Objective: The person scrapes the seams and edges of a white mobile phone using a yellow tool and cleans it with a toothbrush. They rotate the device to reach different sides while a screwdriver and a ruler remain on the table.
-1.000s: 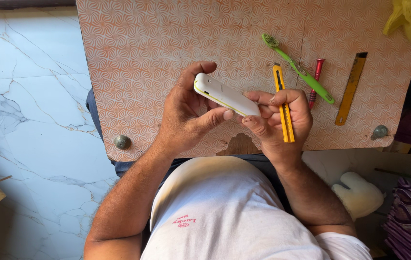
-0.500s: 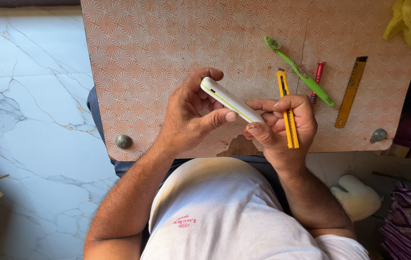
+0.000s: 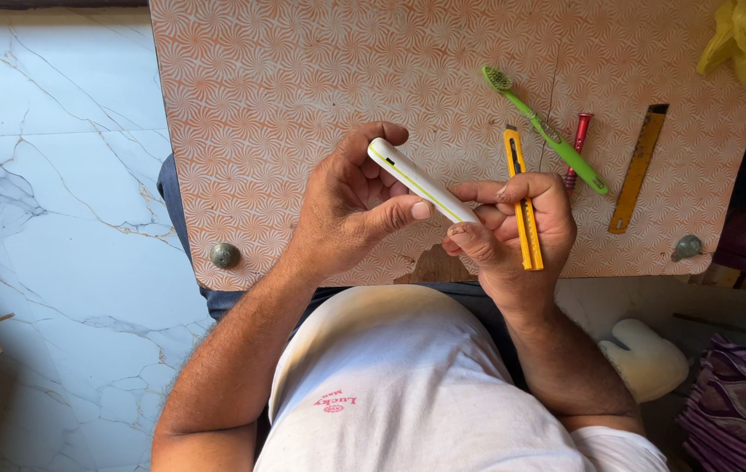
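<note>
The left hand (image 3: 347,205) grips a slim white phone-like device (image 3: 419,182) edge-on, thumb pressed along its near side and fingers curled behind its upper end. A thin yellow-green line runs along the visible edge of the device. The device is held above the near edge of the small table (image 3: 303,79), tilted from upper left to lower right.

The right hand (image 3: 513,232) supports the lower right end of the device with thumb and forefinger. The same hand holds a yellow utility knife (image 3: 523,205) clamped against the palm under the remaining fingers, its length running away from the person. Both hands are closed on their items.

The table has an orange-and-white swirl pattern. On it, right of the hands, lie 3 items:
1. A green toothbrush (image 3: 545,129), diagonal, head to the upper left.
2. A red screwdriver (image 3: 576,147), partly under the toothbrush.
3. A yellow ruler (image 3: 639,169), well apart from the hands.
</note>
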